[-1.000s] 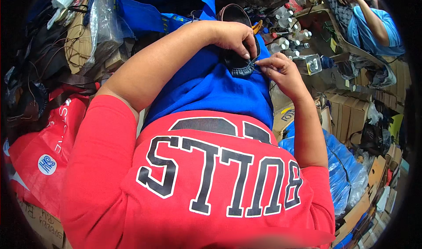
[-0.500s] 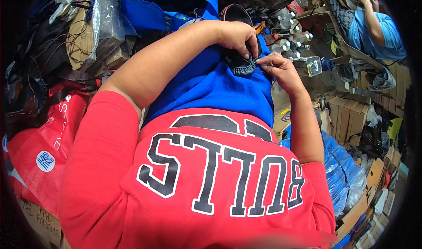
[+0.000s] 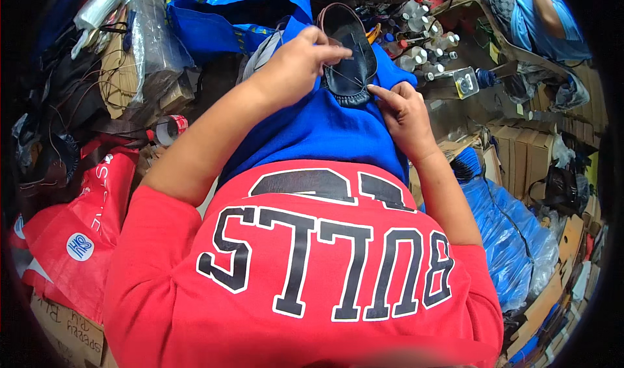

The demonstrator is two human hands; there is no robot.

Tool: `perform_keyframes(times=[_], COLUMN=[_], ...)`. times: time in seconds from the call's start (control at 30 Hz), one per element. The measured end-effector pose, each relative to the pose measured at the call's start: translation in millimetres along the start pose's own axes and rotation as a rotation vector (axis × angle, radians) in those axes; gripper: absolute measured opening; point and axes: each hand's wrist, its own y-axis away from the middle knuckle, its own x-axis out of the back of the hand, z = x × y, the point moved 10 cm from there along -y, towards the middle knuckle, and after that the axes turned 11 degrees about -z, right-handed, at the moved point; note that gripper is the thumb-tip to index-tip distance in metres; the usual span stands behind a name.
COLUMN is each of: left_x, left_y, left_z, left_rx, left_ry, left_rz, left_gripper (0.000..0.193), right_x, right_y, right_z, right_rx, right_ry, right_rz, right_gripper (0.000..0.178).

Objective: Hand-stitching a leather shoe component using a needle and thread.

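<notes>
Since a second ago the dark leather shoe upper (image 3: 350, 59) has come into fuller view on the blue cloth (image 3: 325, 131) over the lap, far from the person; the left hand (image 3: 296, 66) now pinches its top edge, fingers closed. The right hand (image 3: 403, 111) has drawn back to the right, fingertips pinched, seemingly on a thread too thin to confirm; the stitching looks mid-pull.

Well left of my left hand (image 3: 296, 66) lies a red bag (image 3: 78, 218) with a round white-and-blue label (image 3: 79, 246). Right of my right hand (image 3: 403, 111) stand brown cardboard boxes (image 3: 526, 157) and a clear blister pack (image 3: 463, 82).
</notes>
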Motion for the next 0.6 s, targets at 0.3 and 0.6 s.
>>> perform_keyframes(times=[0.3,0.6], left_x=[-4.4,-16.0], left_y=[13.8,-0.7], left_z=[24.1,9.4], left_rx=[-0.103,-0.067], left_ry=[-0.450,-0.290], left_rz=[0.148,0.037], left_gripper=[0.020,0.015], right_x=[-10.7,-19.7], right_y=[-7.1,-24.6], right_z=[37.4,51.9], right_rx=[-0.130,-0.132], right_ry=[-0.332,-0.473], right_rz=[-0.188,-0.345], right_gripper=[0.036,0.037])
